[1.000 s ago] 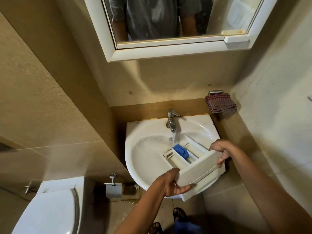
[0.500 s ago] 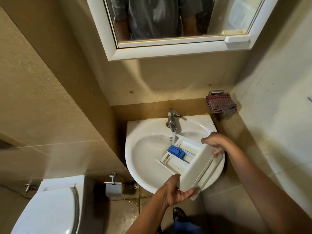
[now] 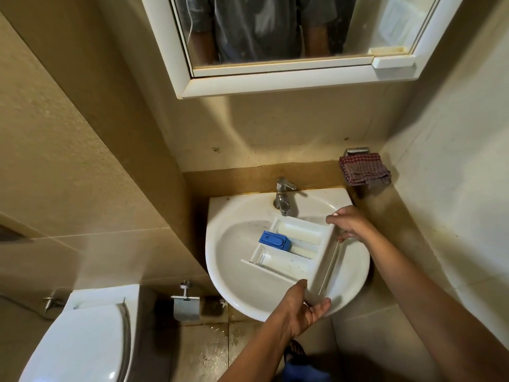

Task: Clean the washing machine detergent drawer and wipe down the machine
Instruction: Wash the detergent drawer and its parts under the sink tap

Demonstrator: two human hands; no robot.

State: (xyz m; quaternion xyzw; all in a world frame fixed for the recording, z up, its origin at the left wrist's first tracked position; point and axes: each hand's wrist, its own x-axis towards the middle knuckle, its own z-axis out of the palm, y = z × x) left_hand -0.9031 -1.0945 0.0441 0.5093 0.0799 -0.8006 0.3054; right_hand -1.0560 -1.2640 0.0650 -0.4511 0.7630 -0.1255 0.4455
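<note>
1. The white drawer (image 3: 289,260) is over the sink (image 3: 220,274), near the tap (image 3: 283,198).
2. The left hand (image 3: 303,310) fingers curl round its front's near end.
3. The right hand (image 3: 348,221) fingers grip the far end.

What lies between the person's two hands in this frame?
The detergent drawer's white front panel fills that stretch: the left hand grips its near end, the right hand its far end, over the sink. Head view shows it.

Beige tiled walls (image 3: 82,161), white mirror cabinet (image 3: 275,82), toilet (image 3: 82,340), possibly wet floor (image 3: 209,351)
</note>
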